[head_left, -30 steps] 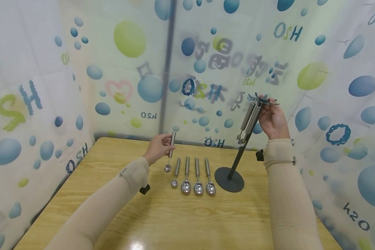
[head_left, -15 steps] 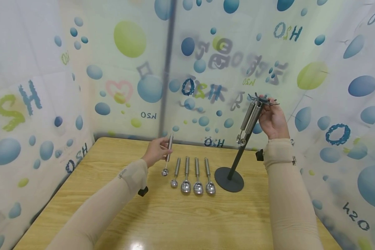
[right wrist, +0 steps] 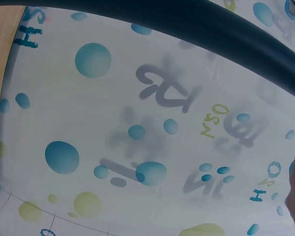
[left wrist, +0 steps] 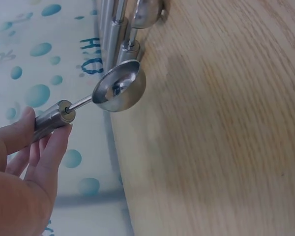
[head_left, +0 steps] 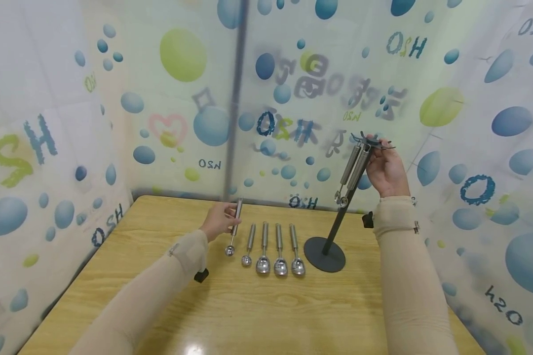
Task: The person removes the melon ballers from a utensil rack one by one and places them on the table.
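Note:
My left hand [head_left: 218, 220] pinches the steel handle of a melon baller [head_left: 229, 250], its round bowl pointing down near the table. In the left wrist view the melon baller's hollow bowl [left wrist: 122, 88] shows close up, thumb and fingers around the handle. My right hand [head_left: 388, 171] grips the hooked top of a black stand [head_left: 337, 227], which leans to the right. Two small steel scoops [head_left: 349, 167] hang from its hooks. In the right wrist view, the stand's dark pole [right wrist: 196, 27] crosses the top, and only a sliver of hand shows at the right edge.
Right of the held melon baller, a smaller-bowled scoop [head_left: 247, 260] and three larger ice cream scoops [head_left: 281, 266] lie in a row on the wooden table [head_left: 257, 315]. The stand's round base [head_left: 324, 255] is beside them. A patterned curtain [head_left: 191, 98] hangs behind the table.
My left hand has moved left and down with the melon baller, bringing it lower and farther from the row. The right hand keeps its hold on the stand.

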A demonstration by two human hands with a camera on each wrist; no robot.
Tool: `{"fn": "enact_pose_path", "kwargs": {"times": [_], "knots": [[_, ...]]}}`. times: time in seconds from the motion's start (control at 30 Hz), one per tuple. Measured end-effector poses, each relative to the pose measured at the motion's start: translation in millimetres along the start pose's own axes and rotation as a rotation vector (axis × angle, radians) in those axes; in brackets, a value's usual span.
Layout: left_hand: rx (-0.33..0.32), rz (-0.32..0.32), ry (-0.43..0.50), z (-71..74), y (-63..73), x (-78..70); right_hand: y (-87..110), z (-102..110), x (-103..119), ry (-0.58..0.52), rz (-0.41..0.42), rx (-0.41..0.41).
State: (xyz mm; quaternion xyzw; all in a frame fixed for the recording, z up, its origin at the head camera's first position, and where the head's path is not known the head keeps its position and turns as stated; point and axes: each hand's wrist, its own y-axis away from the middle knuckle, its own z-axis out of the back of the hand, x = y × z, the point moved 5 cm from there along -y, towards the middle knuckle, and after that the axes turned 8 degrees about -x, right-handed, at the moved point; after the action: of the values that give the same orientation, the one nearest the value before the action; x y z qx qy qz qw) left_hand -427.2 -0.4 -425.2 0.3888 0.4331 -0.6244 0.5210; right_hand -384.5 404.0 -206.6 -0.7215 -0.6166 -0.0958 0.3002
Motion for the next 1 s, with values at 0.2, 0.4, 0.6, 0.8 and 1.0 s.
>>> {"fn": "enact_pose_path", "kwargs": {"times": [0.2,0.4,0.6,0.8,1.0], "knots": [[0.016,0.027,0.008,-1.8,-0.1,10.3,-0.6,1.7,-0.4,0.035,0.009,-0.004],[0.036,0.068,-0.019,-3.2,-2.5,22.3,0.7,2.0,0.2,0.045,0.007,0.002],[0.045,0.109,-0.030,-3.7,-6.8,33.6,0.6,3.0,0.4,0.070,0.019,0.002],[0.045,0.133,-0.081,-4.6,-9.2,40.7,0.8,1.2,0.9,0.071,0.022,0.001],[0.061,0.194,-0.113,-7.7,-13.1,49.1,0.7,0.0,1.9,0.086,0.028,-0.014]]}}
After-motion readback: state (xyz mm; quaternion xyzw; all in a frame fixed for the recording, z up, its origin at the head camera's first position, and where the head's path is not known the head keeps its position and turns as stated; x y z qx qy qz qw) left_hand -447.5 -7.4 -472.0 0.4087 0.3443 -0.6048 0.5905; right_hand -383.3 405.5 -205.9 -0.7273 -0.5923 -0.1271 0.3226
